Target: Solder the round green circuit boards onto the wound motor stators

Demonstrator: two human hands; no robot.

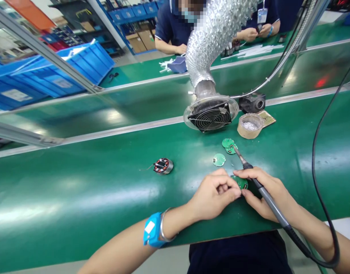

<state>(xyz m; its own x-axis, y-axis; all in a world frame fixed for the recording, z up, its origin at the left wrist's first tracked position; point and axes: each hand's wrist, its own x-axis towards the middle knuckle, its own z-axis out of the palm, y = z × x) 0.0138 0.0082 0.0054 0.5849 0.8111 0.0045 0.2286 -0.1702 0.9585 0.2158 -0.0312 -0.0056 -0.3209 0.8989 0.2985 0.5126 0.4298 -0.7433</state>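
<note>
My left hand [216,194] is closed, its thumb and fingertips pinching the left edge of a round green circuit board [241,182]. Across my right hand [270,192] lies a soldering iron [264,195], its tip pointing up and away to the left. The thumb and forefinger of that hand also come to the board's edge, so both hands meet at it. Just beyond are a loose round board [219,160] and two overlapping ones [229,145], near the iron's tip. A small motor stator [163,166] with a thin wire sits to the left.
A fan on a silver duct [210,114] hangs over the green bench [92,190]. A tape roll [250,126] stands behind the boards. The iron's black cable [314,160] loops at right. Blue bins [63,76] and co-workers [175,30] are across the bench.
</note>
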